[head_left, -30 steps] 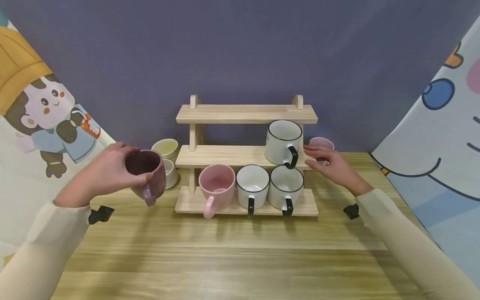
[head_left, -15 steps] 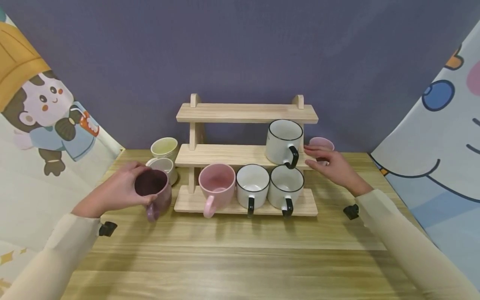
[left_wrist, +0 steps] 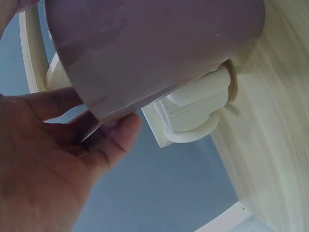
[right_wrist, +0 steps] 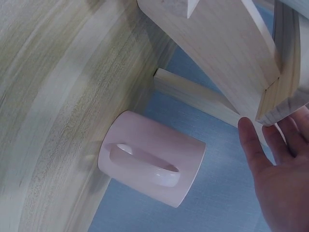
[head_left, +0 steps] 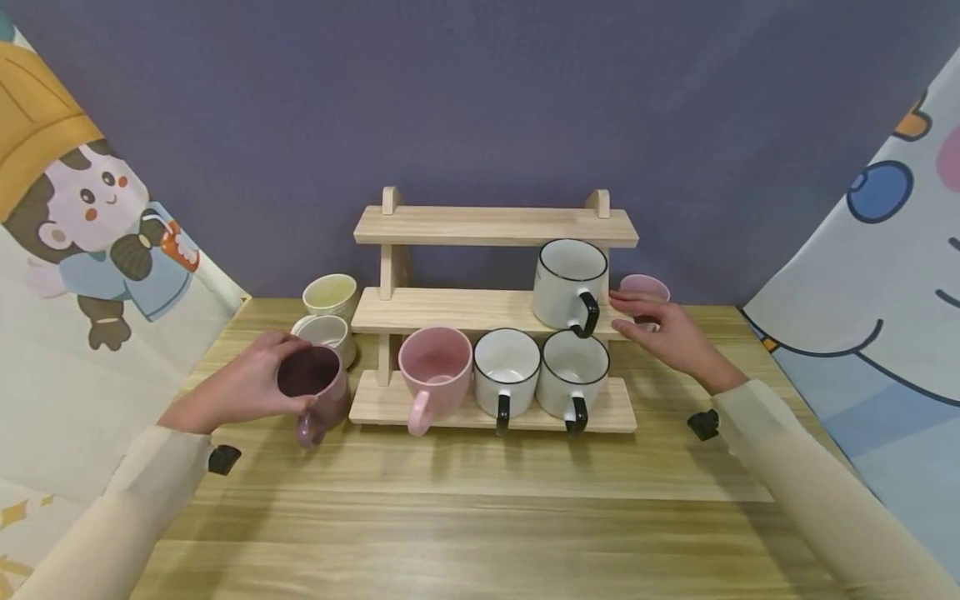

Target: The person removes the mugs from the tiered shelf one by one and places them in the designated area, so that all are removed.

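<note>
My left hand holds a purple mug by its rim, thumb on the near side. The mug is upright at the shelf's left, handle toward me; in the left wrist view its base appears to meet the table. Right behind it are a white cup and a pale yellow cup. My right hand rests its fingers against the right end of the wooden shelf's middle tier. Beyond that hand a pink mug stands on the table, partly hidden in the head view.
On the bottom tier stand a pink mug and two white mugs with black handles, the left one beside the right one. Another white mug stands at the middle tier's right end. A dark curtain hangs behind.
My left hand has lowered the purple mug and brought it rightward, closer to the shelf, uncovering more of the white cup behind. The right hand has stayed in place.
</note>
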`<state>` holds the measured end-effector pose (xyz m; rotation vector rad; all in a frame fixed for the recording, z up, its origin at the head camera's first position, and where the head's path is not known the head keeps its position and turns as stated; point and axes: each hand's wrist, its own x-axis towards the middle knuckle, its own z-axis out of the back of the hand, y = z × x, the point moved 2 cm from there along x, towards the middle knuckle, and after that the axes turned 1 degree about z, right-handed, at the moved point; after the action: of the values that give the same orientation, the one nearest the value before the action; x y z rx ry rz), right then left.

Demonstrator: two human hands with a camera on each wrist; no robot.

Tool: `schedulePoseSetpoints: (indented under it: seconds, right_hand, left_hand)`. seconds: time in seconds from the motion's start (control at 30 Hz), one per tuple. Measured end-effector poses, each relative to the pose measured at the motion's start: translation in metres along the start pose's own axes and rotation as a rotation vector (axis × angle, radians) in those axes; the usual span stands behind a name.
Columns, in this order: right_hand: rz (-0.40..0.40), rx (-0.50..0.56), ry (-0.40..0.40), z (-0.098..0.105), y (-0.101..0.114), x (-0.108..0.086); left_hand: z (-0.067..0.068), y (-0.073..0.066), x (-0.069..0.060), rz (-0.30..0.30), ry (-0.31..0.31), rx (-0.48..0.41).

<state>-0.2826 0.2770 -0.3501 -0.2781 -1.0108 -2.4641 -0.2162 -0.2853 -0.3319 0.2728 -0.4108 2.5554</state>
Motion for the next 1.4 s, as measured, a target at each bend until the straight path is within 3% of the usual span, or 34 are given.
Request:
schedulePoseSetpoints:
  seconds: [0.27,0.5,0.87,1.1,1.23,1.4]
  right_hand:
    - [0.029,0.003,-0.015,0.002,0.004,-0.002]
    - [0.032,0.01,-0.011,0.002,0.005,-0.003]
    - [0.031,0.009,-0.008,0.001,0.004,-0.002]
    - [0.028,0.005,-0.008,0.001,0.004,-0.001]
    - [0.022,0.006,-0.005,0.001,0.002,-0.001]
    - [0.031,0.005,-0.004,0.001,0.002,0.0]
  left_hand:
    - [0.0,-0.002,-0.003,-0.053,-0.029,-0.004]
    - [0.003,-0.004,-0.005,0.026,-0.022,0.037]
    - [0.02,0.006,-0.013,0.042,-0.033,0.076]
    - [0.028,0.011,-0.02,0.066,0.002,0.07]
    - [0.031,0.013,-0.023,0.054,0.01,0.081]
    - [0.037,0.009,-0.022,-0.029,-0.017,0.072]
